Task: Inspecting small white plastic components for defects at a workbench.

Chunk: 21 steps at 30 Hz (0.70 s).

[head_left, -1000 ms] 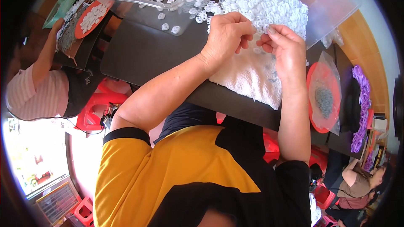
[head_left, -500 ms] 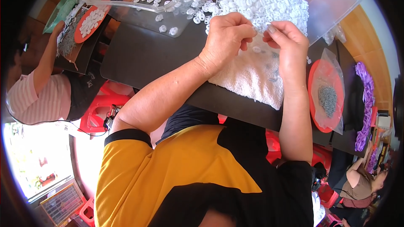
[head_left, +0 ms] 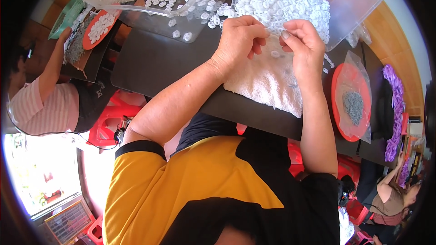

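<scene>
Over a white towel [head_left: 261, 84] on the dark table, both my hands work close together. My left hand [head_left: 241, 38] is closed in a pinch, and what its fingertips hold is too small to make out. Just to its right, my right hand [head_left: 305, 43] pinches with thumb and forefinger, its contents also unclear. A single white oval plastic piece [head_left: 274, 54] lies on the towel between them. Beyond my fingers a large heap of the same white plastic pieces [head_left: 284, 2] spills from a clear bin [head_left: 352, 7].
At the right, a red plate [head_left: 337, 104] holds a plastic bag with small grey metal parts [head_left: 353, 107]. A purple bundle [head_left: 393, 109] lies beyond it. Another clear bin [head_left: 136, 14] stands left. Co-workers sit left [head_left: 47, 104] and lower right [head_left: 393, 197].
Both hands have shifted slightly left, and the right hand has turned inward a little. Small white pieces beside the right wrist show more plainly now.
</scene>
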{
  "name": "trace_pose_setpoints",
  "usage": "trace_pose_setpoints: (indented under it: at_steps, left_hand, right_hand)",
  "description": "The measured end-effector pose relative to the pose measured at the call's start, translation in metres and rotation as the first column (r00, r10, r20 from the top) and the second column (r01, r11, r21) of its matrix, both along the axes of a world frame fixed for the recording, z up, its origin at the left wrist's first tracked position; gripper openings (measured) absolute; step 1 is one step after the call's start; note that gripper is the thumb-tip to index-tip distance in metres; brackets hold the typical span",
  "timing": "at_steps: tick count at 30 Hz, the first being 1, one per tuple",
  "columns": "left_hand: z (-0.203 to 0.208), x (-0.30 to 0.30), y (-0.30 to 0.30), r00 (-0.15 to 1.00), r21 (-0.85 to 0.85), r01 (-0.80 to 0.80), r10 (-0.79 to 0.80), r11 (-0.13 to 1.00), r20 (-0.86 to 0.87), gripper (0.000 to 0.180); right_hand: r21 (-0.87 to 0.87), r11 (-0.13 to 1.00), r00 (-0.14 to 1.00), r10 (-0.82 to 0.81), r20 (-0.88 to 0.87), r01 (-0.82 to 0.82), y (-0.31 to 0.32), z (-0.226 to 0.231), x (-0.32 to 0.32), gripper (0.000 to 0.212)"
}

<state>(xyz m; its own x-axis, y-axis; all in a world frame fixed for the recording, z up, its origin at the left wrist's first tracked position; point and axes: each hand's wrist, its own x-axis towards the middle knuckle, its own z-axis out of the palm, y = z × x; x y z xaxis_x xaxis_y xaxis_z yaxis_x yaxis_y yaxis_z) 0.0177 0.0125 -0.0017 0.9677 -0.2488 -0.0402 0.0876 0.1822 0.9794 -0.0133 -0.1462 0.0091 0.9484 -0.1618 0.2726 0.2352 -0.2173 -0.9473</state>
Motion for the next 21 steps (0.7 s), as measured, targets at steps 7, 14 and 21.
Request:
trace_pose_setpoints:
  at_steps: [7, 14, 21]
  left_hand:
    - [0.001, 0.0, -0.001, 1.0, -0.004, 0.019, -0.019, 1.0, 0.007, 0.013]
    - [0.0, 0.0, -0.001, 0.999, 0.035, 0.042, -0.043, 0.998, 0.029, 0.011]
    - [-0.007, 0.001, -0.004, 0.998, 0.096, 0.063, -0.063, 0.993, -0.004, 0.013]
  right_hand:
    - [-0.32, 0.947, 0.98, 0.051, 0.193, 0.013, -0.003, -0.006, 0.002, 0.014]
    - [-0.489, 0.869, 0.949, 0.09, 0.303, 0.074, -0.002, -0.011, 0.004, 0.017]
    - [-0.529, 0.844, 0.964, 0.059, 0.259, 0.091, -0.001, -0.019, 0.006, 0.015]
